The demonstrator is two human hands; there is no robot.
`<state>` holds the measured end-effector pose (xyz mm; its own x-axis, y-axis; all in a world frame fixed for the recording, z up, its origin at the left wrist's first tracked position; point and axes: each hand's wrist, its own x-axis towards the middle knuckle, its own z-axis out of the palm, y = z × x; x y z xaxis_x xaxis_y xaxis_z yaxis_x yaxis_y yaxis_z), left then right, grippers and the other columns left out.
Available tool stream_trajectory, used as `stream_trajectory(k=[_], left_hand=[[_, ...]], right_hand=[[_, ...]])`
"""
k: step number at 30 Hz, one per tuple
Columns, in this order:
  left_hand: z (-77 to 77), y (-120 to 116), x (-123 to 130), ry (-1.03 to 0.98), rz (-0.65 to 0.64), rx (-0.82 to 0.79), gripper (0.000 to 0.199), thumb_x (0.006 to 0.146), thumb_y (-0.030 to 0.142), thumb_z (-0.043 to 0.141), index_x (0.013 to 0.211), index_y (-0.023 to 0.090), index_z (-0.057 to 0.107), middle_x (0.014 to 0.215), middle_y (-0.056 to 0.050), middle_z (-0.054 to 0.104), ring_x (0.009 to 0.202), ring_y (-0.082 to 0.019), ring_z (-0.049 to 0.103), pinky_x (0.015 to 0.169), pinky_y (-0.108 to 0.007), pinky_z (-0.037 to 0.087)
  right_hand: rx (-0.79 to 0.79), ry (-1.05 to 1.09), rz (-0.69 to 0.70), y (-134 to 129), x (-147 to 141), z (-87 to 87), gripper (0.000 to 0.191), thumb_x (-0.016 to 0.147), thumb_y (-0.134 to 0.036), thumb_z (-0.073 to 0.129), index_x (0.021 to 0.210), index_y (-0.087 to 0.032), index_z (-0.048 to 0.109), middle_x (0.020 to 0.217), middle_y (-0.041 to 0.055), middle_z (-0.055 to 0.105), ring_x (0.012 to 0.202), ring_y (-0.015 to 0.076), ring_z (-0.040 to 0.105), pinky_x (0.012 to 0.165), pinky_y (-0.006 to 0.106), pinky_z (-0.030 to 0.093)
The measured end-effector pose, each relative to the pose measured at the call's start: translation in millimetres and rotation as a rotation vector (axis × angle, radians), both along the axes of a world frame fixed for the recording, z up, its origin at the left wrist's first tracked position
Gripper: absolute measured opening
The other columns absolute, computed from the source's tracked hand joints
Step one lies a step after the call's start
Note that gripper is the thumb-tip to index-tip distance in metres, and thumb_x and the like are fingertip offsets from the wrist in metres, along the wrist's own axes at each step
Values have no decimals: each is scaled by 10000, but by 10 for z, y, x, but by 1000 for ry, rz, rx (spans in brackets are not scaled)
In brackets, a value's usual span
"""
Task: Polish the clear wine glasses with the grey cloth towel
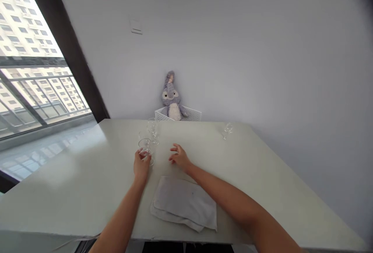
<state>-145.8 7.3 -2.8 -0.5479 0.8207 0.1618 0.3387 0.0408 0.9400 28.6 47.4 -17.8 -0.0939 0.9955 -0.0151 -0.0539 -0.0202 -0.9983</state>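
Observation:
My left hand [142, 166] is closed around the lower part of a clear stemmed wine glass [145, 143], whose rim faces up above the fingers. Just behind it stands another clear wine glass [153, 128], and a further rim overlaps close by, so the glasses are hard to tell apart. To the right of them, my right hand [180, 158] hovers over the table with its fingers apart and nothing in them. A folded grey cloth [186, 202] lies nearer to me, between my forearms.
One more wine glass [228, 129] stands toward the back right of the pale table [72, 191]. Behind the far edge, a plush rabbit [171, 97] sits in a white perforated basket [194, 114] against the wall. A window [37, 70] is on the left.

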Motion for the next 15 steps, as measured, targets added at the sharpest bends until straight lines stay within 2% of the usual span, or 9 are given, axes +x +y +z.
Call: stream_trajectory(k=[2, 6, 8, 11, 13, 15], left_hand=[[-40, 14, -27, -12, 25, 0, 485, 677, 276, 563, 1140, 228, 427, 982, -36, 599, 758, -133, 575, 631, -243, 433], [-119, 40, -92, -69, 63, 41, 503, 646, 239, 562, 1131, 229, 429, 971, -28, 600, 736, -128, 567, 610, -235, 436], [-145, 44, -114, -116, 75, 96, 508, 633, 189, 536, 1128, 229, 427, 977, -26, 601, 773, -135, 566, 640, -240, 446], [-146, 27, -113, -230, 91, 164, 519, 630, 136, 475, 1137, 227, 409, 1025, -36, 587, 843, -144, 567, 673, -240, 459], [-121, 1, -91, -267, 89, 158, 534, 642, 130, 447, 1163, 226, 381, 1081, -49, 566, 880, -148, 566, 675, -236, 467], [-82, -28, -56, -192, 70, 85, 566, 665, 142, 442, 1211, 245, 334, 1146, -45, 537, 896, -143, 568, 692, -237, 471]], right_hand=[[-8, -16, -289, 57, 467, -25, 464, 576, -120, 507, 1034, -193, 509, 955, 52, 572, 493, 70, 534, 426, 197, 433], [-24, -38, -672, 257, 1500, -18, 450, 644, -169, 410, 1093, -197, 427, 966, 44, 535, 485, 43, 476, 408, 155, 382], [-34, -62, -799, 368, 1951, 28, 488, 642, -184, 426, 1128, -206, 402, 1025, 52, 515, 523, 46, 484, 418, 147, 378], [-40, -93, -842, 527, 2412, 120, 601, 593, -154, 492, 1179, -219, 375, 1160, 89, 462, 591, 62, 505, 438, 150, 391], [-43, -99, -787, 626, 2544, 162, 652, 558, -134, 534, 1184, -228, 379, 1179, 93, 462, 639, 79, 523, 442, 149, 396], [-52, -94, -712, 717, 2540, 172, 647, 541, -132, 557, 1161, -231, 398, 1136, 75, 499, 669, 92, 535, 431, 142, 390]])
